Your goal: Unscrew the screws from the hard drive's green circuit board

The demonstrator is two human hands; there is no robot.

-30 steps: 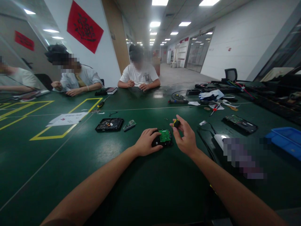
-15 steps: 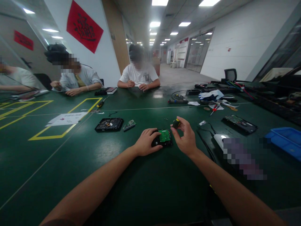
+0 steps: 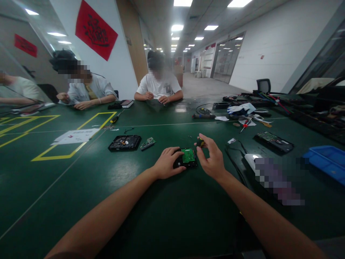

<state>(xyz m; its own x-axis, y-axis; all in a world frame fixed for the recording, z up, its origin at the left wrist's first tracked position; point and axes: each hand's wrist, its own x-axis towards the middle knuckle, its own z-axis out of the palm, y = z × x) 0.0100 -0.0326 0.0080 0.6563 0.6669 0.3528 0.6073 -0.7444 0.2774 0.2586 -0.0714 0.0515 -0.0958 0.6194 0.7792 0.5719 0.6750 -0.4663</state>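
My left hand (image 3: 167, 163) is closed around the left side of a hard drive (image 3: 189, 156) that lies on the green table, its green circuit board facing up. To the right of the drive, my right hand (image 3: 211, 157) pinches the black and yellow handle of a screwdriver (image 3: 200, 142) between thumb and fingers. The handle stands over the drive's right edge; I cannot make out the shaft or where its tip rests. Some tiny bits, perhaps screws (image 3: 190, 136), lie just beyond the drive.
Left of my hands are another drive (image 3: 124, 142) and a loose circuit board (image 3: 148, 143). On the right lie a third drive (image 3: 274, 142), a white device (image 3: 252, 158) with a cable, and a blue tray (image 3: 326, 162). A person (image 3: 159, 86) works across the table; others sit farther left.
The screwdriver handle has turned slightly in my right hand, and the fingers around it have shifted a little. My left hand stays on the hard drive.
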